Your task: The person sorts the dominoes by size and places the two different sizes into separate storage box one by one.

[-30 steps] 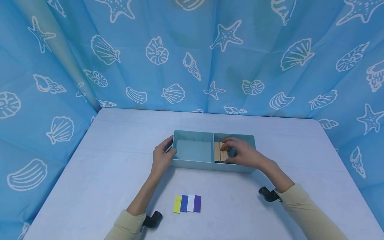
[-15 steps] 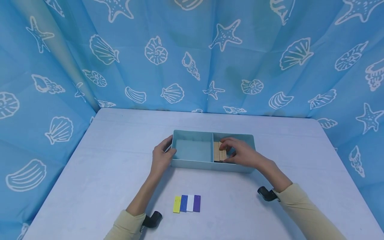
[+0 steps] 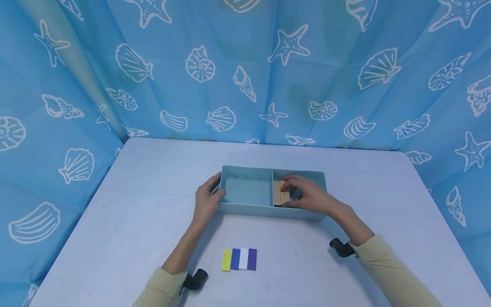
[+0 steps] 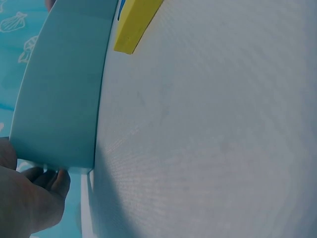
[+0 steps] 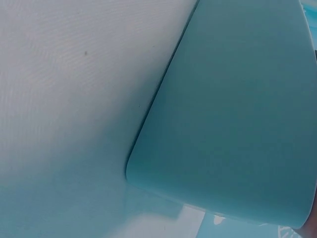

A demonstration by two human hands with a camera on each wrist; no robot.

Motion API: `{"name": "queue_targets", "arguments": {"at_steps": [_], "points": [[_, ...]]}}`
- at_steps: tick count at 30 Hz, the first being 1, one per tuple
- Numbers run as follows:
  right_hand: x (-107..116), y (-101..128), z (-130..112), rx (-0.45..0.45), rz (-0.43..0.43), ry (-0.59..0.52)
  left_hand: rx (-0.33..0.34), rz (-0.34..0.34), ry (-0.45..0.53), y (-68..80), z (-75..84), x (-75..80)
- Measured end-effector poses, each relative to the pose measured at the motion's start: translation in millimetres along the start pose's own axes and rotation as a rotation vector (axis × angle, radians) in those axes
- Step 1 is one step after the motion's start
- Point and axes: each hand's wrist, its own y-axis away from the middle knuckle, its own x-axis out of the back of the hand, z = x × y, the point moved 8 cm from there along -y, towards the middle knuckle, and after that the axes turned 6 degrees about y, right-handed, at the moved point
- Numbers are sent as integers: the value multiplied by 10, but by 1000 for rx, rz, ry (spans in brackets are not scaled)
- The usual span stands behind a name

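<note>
A light teal two-compartment tray (image 3: 245, 209) sits mid-table; its outer wall fills the left wrist view (image 4: 59, 99) and the right wrist view (image 5: 237, 114). My left hand (image 3: 207, 199) grips the tray's left end, thumb over the rim. My right hand (image 3: 308, 195) reaches into the right compartment and pinches the wooden blocks (image 3: 280, 192) standing against the divider. The left compartment holds nothing. Nearer me lie yellow (image 3: 226, 260), blue, white and purple tiles (image 3: 252, 259) side by side; the yellow tile (image 4: 134, 25) also shows in the left wrist view.
The white table (image 3: 134, 213) is walled by a blue seashell-print curtain (image 3: 245, 72) at the back and both sides. Black wrist camera mounts (image 3: 341, 248) sit on both forearms.
</note>
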Motion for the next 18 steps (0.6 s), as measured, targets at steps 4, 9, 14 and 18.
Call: {"name": "queue_targets", "arguments": {"at_steps": [4,9,14,18], "points": [[7,5,-10,6,6,-4,0,3,-3,0,1,0],[14,7,-8,11,8,-8,-2,0,5,-6,2,-2],[16,11,-9,13,9,-16,0,0,6,-11,0,-3],[16,17,-12,12,10,-16,-3,-2,7,-9,2,-5]]}}
